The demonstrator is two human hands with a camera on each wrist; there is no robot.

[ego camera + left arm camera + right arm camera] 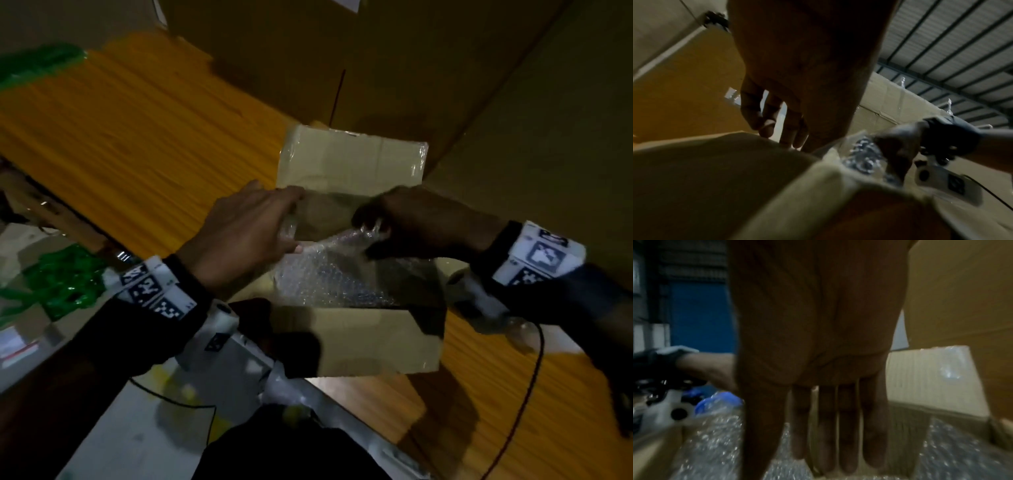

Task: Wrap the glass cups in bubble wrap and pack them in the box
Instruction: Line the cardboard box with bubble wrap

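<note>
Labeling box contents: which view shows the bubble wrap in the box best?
Head view: the bubble wrap shows inside the open box, both hands above it. Right wrist shows blurred patches around the fingers; left wrist only a sliver.

An open cardboard box [359, 342], flaps raised, is seen on a wooden tabletop; clear bubble wrap [329, 281] is bunched inside it.

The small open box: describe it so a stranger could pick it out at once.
On the orange wooden table, in front of the big stacked cartons, sits the small open box, under both hands. Unlike those closed cartons, its flaps stand open and bubble wrap shows inside.
</note>
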